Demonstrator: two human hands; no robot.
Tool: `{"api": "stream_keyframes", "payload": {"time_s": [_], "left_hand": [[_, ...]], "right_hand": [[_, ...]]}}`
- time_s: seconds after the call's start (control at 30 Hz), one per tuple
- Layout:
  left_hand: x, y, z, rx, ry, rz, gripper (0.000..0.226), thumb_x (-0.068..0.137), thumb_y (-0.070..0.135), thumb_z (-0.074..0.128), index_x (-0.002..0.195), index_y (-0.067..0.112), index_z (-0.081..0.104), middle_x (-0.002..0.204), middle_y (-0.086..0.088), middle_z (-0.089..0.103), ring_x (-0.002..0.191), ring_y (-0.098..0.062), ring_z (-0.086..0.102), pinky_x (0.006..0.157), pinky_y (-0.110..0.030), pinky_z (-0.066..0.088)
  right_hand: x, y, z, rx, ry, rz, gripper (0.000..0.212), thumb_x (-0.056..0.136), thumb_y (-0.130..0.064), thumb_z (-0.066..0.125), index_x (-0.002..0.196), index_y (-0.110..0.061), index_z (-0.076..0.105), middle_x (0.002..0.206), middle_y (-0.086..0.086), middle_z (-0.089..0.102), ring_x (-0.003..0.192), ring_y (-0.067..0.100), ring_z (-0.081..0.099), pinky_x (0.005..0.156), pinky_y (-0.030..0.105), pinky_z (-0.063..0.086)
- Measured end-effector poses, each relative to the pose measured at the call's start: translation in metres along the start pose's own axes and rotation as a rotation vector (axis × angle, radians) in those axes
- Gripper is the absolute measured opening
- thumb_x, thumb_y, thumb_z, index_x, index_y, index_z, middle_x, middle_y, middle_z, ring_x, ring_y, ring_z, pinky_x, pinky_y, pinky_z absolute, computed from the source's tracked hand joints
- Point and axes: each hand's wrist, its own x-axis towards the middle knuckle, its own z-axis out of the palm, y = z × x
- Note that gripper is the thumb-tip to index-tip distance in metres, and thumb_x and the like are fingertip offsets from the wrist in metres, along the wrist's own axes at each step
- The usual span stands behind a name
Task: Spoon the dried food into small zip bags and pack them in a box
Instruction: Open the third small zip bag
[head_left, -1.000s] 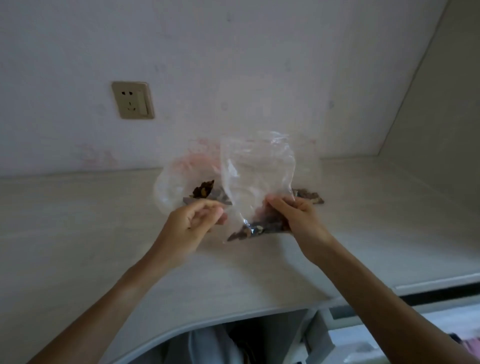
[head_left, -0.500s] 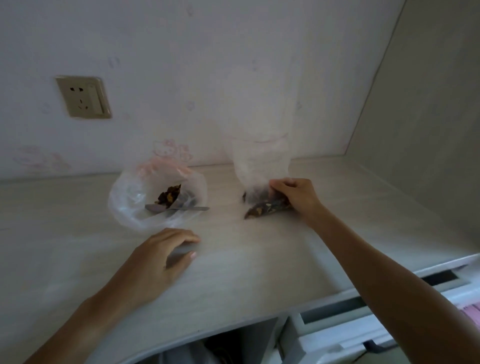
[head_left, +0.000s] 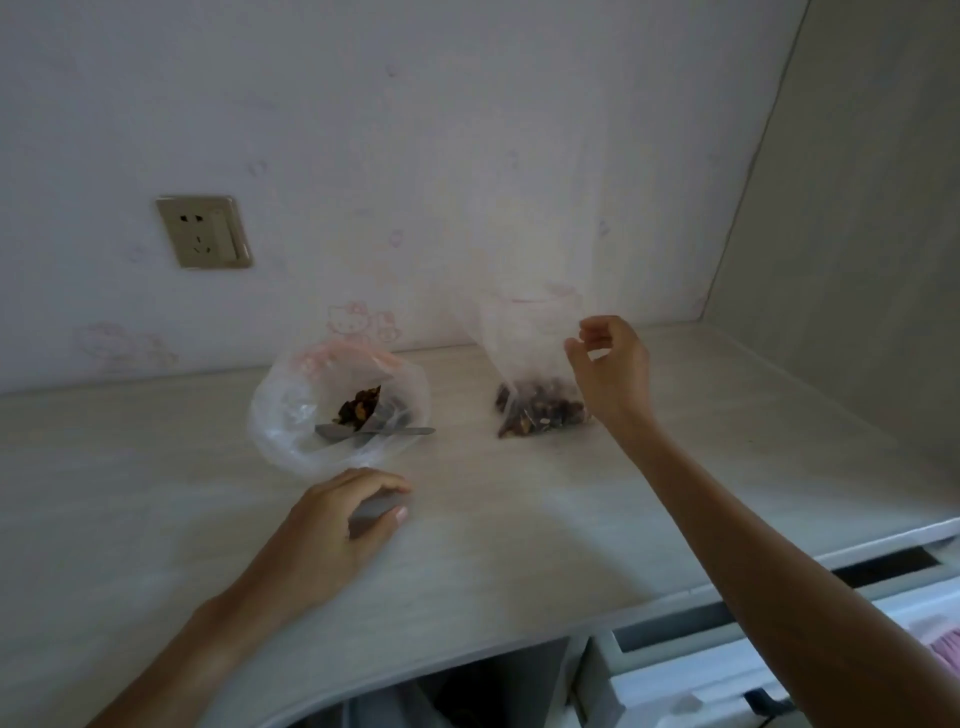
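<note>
Since the earlier frame the right hand (head_left: 610, 371) had risen from the zip bag's base to its side, fingers loosely curled, pinching nothing that could be made out. At left, the left hand (head_left: 345, 522) rested on the worktop (head_left: 519, 545), its grip relaxed and empty, near the open bag (head_left: 337, 405) holding dried food (head_left: 358, 408) and a spoon (head_left: 374, 431). Farther right, the zip bag (head_left: 535, 374) stood partly filled. Sealing seemed the step in hand; next, the right hand would likely need to pinch the zip strip shut.
</note>
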Motion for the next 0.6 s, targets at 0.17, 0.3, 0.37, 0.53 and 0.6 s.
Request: {"api": "stream_keyframes", "payload": {"time_s": [0.17, 0.3, 0.37, 0.53, 0.6], "left_hand": [[-0.01, 0.01, -0.022, -0.104, 0.099, -0.085, 0.019, 0.094, 0.018, 0.077, 0.11, 0.028, 0.076, 0.107, 0.022, 0.075, 0.102, 0.002, 0.071, 0.09, -0.018, 0.055], [-0.024, 0.006, -0.06, -0.106, 0.304, -0.111, 0.01, 0.092, 0.025, 0.073, 0.101, 0.027, 0.076, 0.094, 0.015, 0.077, 0.086, -0.008, 0.073, 0.07, -0.019, 0.057], [-0.03, -0.004, -0.082, -0.106, 0.421, -0.158, 0.008, 0.091, 0.029, 0.071, 0.098, 0.031, 0.074, 0.086, 0.012, 0.075, 0.077, -0.008, 0.072, 0.064, -0.022, 0.056], [-0.043, -0.049, -0.126, 0.081, 0.679, -0.334, 0.02, 0.094, 0.016, 0.073, 0.094, 0.035, 0.069, 0.083, 0.011, 0.073, 0.078, -0.006, 0.07, 0.069, -0.019, 0.054], [-0.049, -0.072, -0.139, 0.295, 0.597, -0.551, 0.015, 0.097, 0.027, 0.07, 0.113, 0.025, 0.07, 0.111, 0.0, 0.074, 0.105, -0.018, 0.07, 0.092, -0.037, 0.055]], "right_hand": [[-0.048, -0.045, 0.021, 0.075, -0.409, -0.104, 0.005, 0.093, -0.014, 0.073, 0.093, -0.018, 0.07, 0.082, -0.007, 0.071, 0.069, 0.002, 0.064, 0.064, 0.014, 0.051], [-0.094, -0.061, 0.046, 0.007, -0.779, -0.27, 0.008, 0.095, -0.02, 0.072, 0.102, -0.016, 0.072, 0.092, -0.006, 0.072, 0.082, 0.006, 0.067, 0.073, 0.021, 0.057], [-0.113, -0.064, 0.062, -0.052, -0.882, -0.314, 0.012, 0.095, -0.023, 0.072, 0.104, -0.017, 0.073, 0.096, -0.008, 0.07, 0.083, 0.007, 0.065, 0.075, 0.025, 0.055], [-0.137, -0.066, 0.092, -0.206, -0.866, -0.453, 0.02, 0.094, -0.032, 0.065, 0.111, -0.026, 0.072, 0.107, -0.012, 0.067, 0.089, 0.003, 0.055, 0.077, 0.017, 0.039], [-0.14, -0.067, 0.097, -0.203, -0.848, -0.518, 0.019, 0.094, -0.032, 0.068, 0.109, -0.024, 0.073, 0.107, -0.008, 0.069, 0.093, 0.008, 0.059, 0.08, 0.02, 0.04]]}}
